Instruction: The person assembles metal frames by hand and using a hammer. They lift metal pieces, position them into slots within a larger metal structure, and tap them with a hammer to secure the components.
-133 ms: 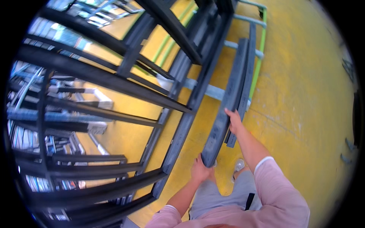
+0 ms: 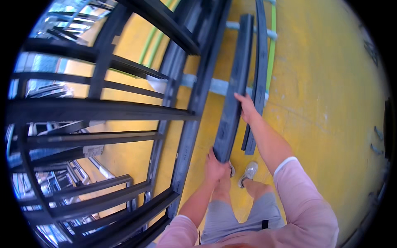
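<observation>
Have drawn the dark beam [image 2: 231, 97] sideways from the second beam [image 2: 260, 74] since the earlier frame, opening a wider strip of yellow floor [image 2: 331, 124] between the two. Wearing a pink top [image 2: 308, 202] and grey shorts [image 2: 264, 211], nearest of all and below both sets of fingers. Standing with the right shoe [image 2: 249, 171] pointed forward, to the lower right of the left fingers [image 2: 212, 156]. Gripping the dark beam's near end in those left fingers, thumb at its left edge. Clasping it farther along with the right fingers [image 2: 241, 100], at its right edge, thumb laid over the top. Holding the beam lengthwise, its far part running well past the right fingers; cannot tell whether touching any support there. Just right of the right fingers, can see the second beam lying alongside, apart from the held one. Past the right fingers, can also make out pale blue crossbars [image 2: 217, 86] and a green rail [image 2: 271, 49]. Left of both sets of fingers, have a large framework of dark bars [image 2: 111, 109], well apart from the left hand's grip. Farther off through its openings, can discern only blurred stacked lengths [image 2: 62, 136].
</observation>
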A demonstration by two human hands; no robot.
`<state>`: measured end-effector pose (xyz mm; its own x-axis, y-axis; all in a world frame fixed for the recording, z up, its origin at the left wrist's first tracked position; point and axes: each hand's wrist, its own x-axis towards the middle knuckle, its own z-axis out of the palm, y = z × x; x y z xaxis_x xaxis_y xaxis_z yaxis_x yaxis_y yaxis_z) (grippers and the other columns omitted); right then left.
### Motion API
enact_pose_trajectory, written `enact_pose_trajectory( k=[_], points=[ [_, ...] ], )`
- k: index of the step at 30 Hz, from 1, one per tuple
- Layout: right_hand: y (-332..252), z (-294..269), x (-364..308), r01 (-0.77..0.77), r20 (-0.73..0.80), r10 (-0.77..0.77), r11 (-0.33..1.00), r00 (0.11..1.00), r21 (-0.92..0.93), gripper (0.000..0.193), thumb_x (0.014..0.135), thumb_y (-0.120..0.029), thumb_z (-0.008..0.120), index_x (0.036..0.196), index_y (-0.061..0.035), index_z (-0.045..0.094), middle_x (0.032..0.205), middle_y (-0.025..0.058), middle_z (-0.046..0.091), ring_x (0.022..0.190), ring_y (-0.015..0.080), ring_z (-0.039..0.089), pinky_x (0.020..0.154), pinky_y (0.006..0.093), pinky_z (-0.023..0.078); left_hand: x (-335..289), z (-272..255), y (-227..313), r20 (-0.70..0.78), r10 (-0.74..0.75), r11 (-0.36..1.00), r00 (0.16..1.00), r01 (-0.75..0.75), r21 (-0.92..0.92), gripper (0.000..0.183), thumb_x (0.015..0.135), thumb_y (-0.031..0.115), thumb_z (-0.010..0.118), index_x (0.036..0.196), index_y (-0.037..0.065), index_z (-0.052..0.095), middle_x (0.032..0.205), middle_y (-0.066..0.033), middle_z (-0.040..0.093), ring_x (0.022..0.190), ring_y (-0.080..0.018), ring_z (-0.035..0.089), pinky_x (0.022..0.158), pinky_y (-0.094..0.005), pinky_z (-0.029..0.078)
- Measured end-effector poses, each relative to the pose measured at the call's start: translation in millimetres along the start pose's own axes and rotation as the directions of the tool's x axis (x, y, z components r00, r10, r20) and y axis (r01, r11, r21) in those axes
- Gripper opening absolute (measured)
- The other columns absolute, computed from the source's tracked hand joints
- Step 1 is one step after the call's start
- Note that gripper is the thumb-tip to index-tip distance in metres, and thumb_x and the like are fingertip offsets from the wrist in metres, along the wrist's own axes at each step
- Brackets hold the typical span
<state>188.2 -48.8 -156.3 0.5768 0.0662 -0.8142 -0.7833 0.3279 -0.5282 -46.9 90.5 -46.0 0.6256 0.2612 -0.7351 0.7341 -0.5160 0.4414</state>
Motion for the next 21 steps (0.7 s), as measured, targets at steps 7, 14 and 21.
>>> enact_pose_trajectory(
  k=[7, 14, 21],
  points=[
    [88, -11, 143, 0.27, 0.247, -0.224, 0.947, 0.943, -0.174, 0.048, 0.095, -0.018, 0.066, 0.139, -0.0053, 0.052, 0.12, 0.0087, 0.067, 0.113, 0.0168, 0.062, 0.092, 0.03, 0.049, 373, 25, -44, -0.286, 0.069, 0.973, 0.956, -0.001, 0.229, 0.102, 0.068, 0.03, 0.081, 0.151, 0.002, 0.029, 0.136, -0.0306, 0.05, 0.12, -0.0474, 0.056, 0.101, -0.0508, 0.048],
    [319, -289, 185, -0.24, -0.433, -0.226, 0.573, 0.872, -0.784, 0.034, 0.09, -0.018, 0.065, 0.117, 0.0005, 0.06, 0.096, 0.0188, 0.07, 0.086, 0.0311, 0.069, 0.08, 0.0398, 0.055, 444, 39, -73, -0.425, 0.203, 0.942, 0.882, -0.057, 0.332, 0.098, 0.072, 0.029, 0.084, 0.149, -0.002, 0.031, 0.136, -0.0285, 0.05, 0.123, -0.0457, 0.053, 0.104, -0.0491, 0.045],
    [343, -377, 324, -0.283, -0.329, -0.458, 0.168, 0.826, -0.944, 0.047, 0.084, -0.021, 0.068, 0.125, -0.0047, 0.053, 0.105, 0.0235, 0.067, 0.1, 0.0433, 0.065, 0.086, 0.0528, 0.052, 460, 6, -35, -0.357, 0.156, 0.987, 0.921, -0.138, 0.076, 0.092, 0.074, 0.021, 0.083, 0.148, -0.005, 0.036, 0.142, -0.0252, 0.051, 0.128, -0.0348, 0.054, 0.108, -0.0392, 0.042]
  ],
)
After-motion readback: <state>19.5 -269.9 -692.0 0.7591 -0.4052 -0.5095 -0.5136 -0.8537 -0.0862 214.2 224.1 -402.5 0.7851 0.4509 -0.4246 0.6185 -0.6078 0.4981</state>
